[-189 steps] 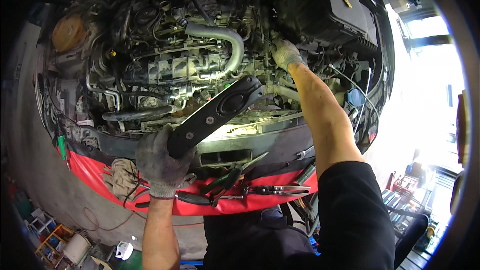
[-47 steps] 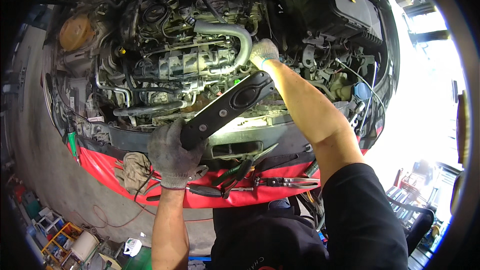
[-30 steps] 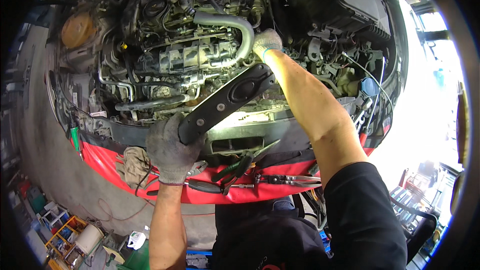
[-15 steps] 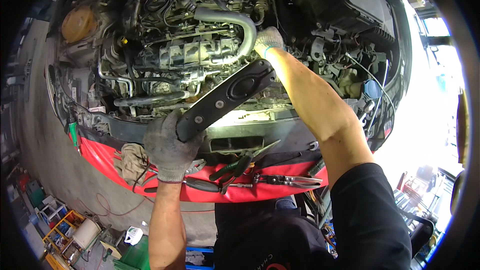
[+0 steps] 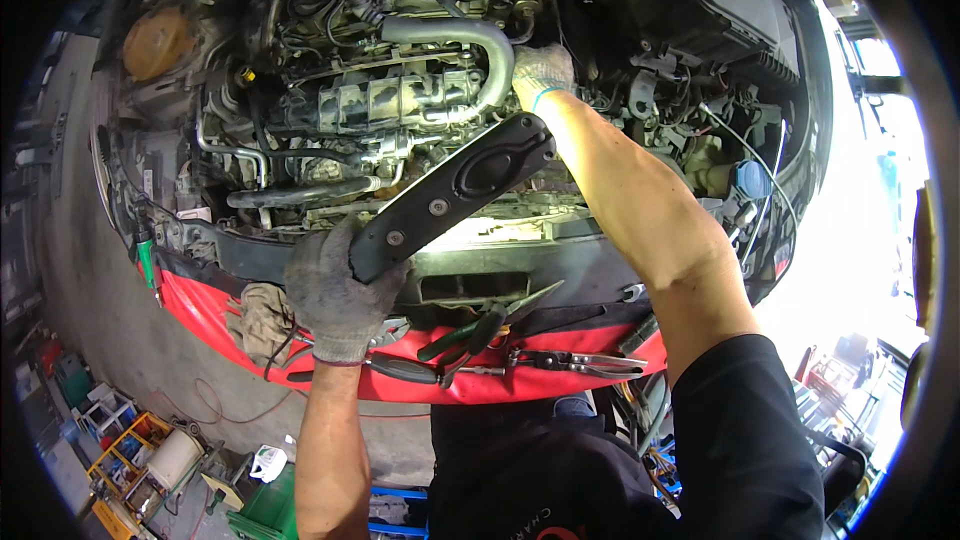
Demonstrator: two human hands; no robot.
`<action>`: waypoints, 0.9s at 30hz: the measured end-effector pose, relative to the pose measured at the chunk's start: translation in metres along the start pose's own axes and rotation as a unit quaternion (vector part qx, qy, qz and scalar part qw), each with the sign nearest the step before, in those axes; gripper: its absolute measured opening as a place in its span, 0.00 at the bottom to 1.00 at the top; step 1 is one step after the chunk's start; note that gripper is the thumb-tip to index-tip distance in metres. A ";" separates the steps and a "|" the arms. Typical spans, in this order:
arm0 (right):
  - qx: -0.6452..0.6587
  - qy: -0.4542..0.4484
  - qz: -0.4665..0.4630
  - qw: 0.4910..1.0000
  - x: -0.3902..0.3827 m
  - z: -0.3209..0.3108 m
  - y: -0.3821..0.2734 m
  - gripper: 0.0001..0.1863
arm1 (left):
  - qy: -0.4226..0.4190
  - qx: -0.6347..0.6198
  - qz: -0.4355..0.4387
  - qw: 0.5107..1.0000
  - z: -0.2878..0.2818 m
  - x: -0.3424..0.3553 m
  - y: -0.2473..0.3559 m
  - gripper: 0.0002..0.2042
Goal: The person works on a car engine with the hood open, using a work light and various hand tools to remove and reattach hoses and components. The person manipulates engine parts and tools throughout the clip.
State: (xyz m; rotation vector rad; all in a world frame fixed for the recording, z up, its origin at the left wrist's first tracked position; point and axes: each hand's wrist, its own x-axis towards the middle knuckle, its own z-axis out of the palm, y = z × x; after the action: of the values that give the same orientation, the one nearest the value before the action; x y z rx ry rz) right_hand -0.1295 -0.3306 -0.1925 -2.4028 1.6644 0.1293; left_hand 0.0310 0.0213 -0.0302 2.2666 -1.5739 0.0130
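My left hand [image 5: 343, 295], in a grey work glove, is wrapped around the lower end of a flat black work light [image 5: 470, 185]. The light slants up to the right over the front of the car's engine [image 5: 395, 108], with a bright glow beneath it. Deep in the engine bay is my gloved right hand [image 5: 545, 68], just right of a thick grey bent hose [image 5: 440, 32]. Its fingers are hidden down among the parts, so what they touch does not show. The far end of the light lies close to my right wrist.
Pliers [image 5: 480, 330], a dark-handled ratchet [image 5: 405, 368], long-nosed pliers [image 5: 590, 364] and a crumpled rag [image 5: 262, 322] lie on a red cover [image 5: 215, 308] along the front edge. An orange-brown tank [image 5: 158, 42] sits far left, a black box [image 5: 660, 0] far right.
My right arm and hand have shifted very slightly within the engine bay. The left hand keeps its hold on the work light, almost unmoved.
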 end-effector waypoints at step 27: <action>0.196 0.055 0.150 0.968 -0.018 -0.024 0.082 0.26 | 0.021 0.019 0.002 1.000 0.001 -0.005 -0.005 0.35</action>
State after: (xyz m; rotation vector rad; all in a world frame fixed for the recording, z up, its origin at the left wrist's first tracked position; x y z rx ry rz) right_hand -0.2133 -0.3476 -0.1756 -1.8932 1.8850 -0.2676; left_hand 0.0336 0.0273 -0.0339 2.2765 -1.5686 0.0916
